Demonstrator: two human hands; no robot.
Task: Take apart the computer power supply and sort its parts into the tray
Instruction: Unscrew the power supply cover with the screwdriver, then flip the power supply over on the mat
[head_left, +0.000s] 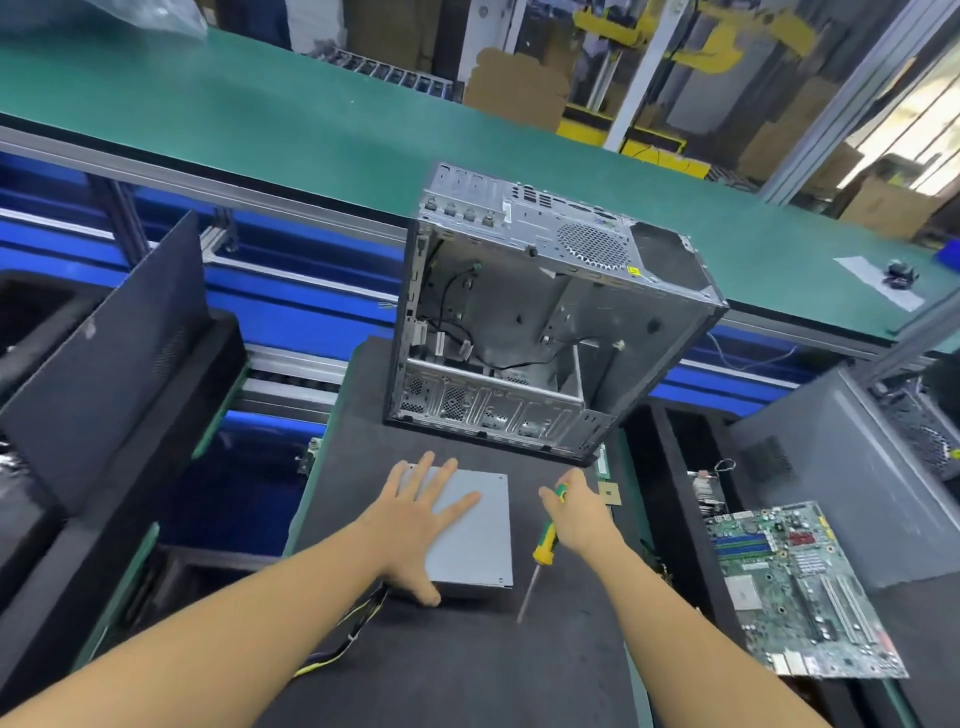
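Observation:
A grey metal power supply lies flat on the black mat in front of me. My left hand rests on its lid with fingers spread and straight, thumb over its near edge. Yellow and black cables trail from the supply's left side under my left forearm. My right hand grips a green and yellow screwdriver just right of the supply, its shaft pointing down toward me above the mat.
An emptied computer case stands at the mat's far end. A motherboard lies in the black tray on the right, beside a grey side panel. Black panels lean at the left. A green conveyor runs behind.

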